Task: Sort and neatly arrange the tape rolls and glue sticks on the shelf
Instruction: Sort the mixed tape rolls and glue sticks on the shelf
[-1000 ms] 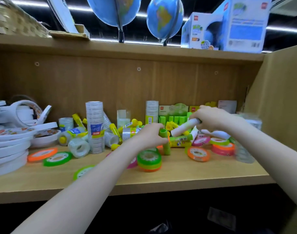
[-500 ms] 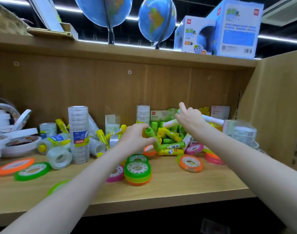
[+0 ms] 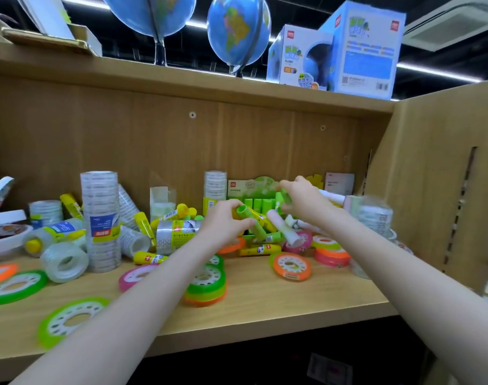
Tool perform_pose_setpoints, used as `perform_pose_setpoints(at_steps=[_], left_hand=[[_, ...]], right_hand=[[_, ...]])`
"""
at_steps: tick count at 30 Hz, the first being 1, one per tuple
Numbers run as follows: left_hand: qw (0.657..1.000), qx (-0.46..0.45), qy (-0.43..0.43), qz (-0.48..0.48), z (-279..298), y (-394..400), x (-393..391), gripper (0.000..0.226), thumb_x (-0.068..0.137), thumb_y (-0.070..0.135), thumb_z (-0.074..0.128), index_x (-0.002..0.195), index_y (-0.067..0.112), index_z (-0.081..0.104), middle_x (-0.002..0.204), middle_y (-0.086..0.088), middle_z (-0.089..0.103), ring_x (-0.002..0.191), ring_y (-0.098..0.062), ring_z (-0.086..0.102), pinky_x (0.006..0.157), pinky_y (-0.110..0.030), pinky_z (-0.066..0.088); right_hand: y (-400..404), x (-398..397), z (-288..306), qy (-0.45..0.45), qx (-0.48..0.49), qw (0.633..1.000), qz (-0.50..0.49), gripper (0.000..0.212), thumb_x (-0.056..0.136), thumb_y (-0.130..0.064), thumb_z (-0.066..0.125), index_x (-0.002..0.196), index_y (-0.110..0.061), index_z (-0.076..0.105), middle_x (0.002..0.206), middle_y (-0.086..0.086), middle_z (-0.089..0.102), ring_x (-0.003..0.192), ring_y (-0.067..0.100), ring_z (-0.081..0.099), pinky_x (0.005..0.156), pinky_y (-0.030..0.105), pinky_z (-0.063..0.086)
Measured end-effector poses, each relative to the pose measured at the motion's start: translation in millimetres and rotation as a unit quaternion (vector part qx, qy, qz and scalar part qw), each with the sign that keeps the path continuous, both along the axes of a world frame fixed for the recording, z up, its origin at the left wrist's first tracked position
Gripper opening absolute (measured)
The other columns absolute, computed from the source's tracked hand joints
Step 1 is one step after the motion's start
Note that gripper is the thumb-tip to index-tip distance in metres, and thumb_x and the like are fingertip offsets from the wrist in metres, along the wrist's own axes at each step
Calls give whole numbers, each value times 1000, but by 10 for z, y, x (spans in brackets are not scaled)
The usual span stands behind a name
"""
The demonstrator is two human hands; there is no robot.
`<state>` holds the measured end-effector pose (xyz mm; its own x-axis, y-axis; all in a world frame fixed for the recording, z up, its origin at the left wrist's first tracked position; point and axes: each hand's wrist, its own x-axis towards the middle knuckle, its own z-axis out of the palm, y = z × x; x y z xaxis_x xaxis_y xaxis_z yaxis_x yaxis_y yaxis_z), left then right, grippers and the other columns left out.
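My left hand (image 3: 223,225) grips a green glue stick (image 3: 252,225) over the pile of yellow and green glue sticks mid-shelf. My right hand (image 3: 306,202), blurred, pinches a smaller green glue stick (image 3: 284,196) in front of the green display box of glue sticks (image 3: 251,187). A white glue stick (image 3: 286,230) lies tilted on the pile between my hands. Coloured tape rolls lie flat on the shelf: a green-and-orange stack (image 3: 206,286), an orange roll (image 3: 291,266), a pink roll (image 3: 133,275), a green roll (image 3: 70,320). A tall stack of clear tape (image 3: 100,218) stands to the left.
Loose clear tape rolls (image 3: 63,261) and yellow glue sticks (image 3: 150,257) are scattered left of centre. White tape rolls (image 3: 4,218) sit at the far left. The wooden side panel (image 3: 431,190) closes the shelf on the right. Globes (image 3: 237,31) and boxes stand on the shelf above.
My right hand no longer holds the white glue stick and now pinches a small green one by the display box. My left hand keeps its green stick, raised slightly. The view shifted left.
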<state>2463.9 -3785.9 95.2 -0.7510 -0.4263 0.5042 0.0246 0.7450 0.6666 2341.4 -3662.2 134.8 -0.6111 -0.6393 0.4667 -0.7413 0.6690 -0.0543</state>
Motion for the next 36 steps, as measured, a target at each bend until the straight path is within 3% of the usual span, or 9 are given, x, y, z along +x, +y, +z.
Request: perform_pose_setpoints(at_steps=[2,4,8,13,17,22,29,33,36], left_hand=[[1000,13,5,7,8,5,-43,41,82,27,68,119,11,58,105,-4,61,89,-19,56,49,-11,43],[1000,7,17,6,17,24,-84,40,80,29,70,114,10,61,108,-4,65,98,-22,58,68,-25,43],[998,39,41,-29,66,123,-121,24,81,26,68,101,13,62,97,-4,66,87,-23,62,68,-30,46],[992,81,66,-75,235,259,-320,13,81,18,65,83,19,53,79,-4,62,81,-25,63,60,-27,44],[987,73,63,-126,424,363,-603,17,80,17,67,75,23,53,83,-7,67,82,-25,67,84,-42,53],[989,-4,59,-135,586,488,-1066,16,81,19,69,94,15,61,87,-4,65,90,-23,62,81,-32,47],[980,-37,115,-156,752,581,-1551,21,81,22,68,100,14,64,97,-3,67,94,-18,58,72,-23,37],[980,-23,108,-167,715,555,-1657,19,82,22,68,99,16,63,92,0,66,92,-18,59,73,-22,38],[981,-13,101,-167,642,546,-1668,18,82,23,69,98,17,63,95,-3,67,95,-20,60,76,-25,42]], right_hand=[[51,21,59,-28,-14,999,16,54,87,-16,58,137,-12,37,119,19,48,105,34,52,77,32,41],[102,31,118,-48,-29,998,19,54,89,-18,57,138,-11,36,126,19,51,113,32,50,81,32,40],[263,65,347,-45,-92,995,-2,44,91,-21,53,133,-10,45,136,14,49,125,30,44,95,30,36],[553,-111,760,-62,-95,992,-61,39,92,-26,50,127,-10,47,130,14,50,113,30,50,81,30,39],[865,-413,877,-124,-81,985,-86,38,96,-24,46,130,-10,38,105,9,49,88,24,50,69,32,43],[988,-859,715,-149,-89,982,-78,32,97,-16,43,128,-10,36,100,10,52,76,19,51,65,31,42],[829,-1425,401,-90,29,990,-103,45,97,-13,43,139,-7,28,128,19,49,114,31,50,88,32,39],[858,-1563,346,-38,-3,994,-101,30,94,-24,53,117,-8,43,97,15,58,85,25,50,65,33,37],[895,-1605,333,2,-53,992,-117,27,88,-32,62,90,-10,47,84,10,54,80,26,48,60,32,35]])
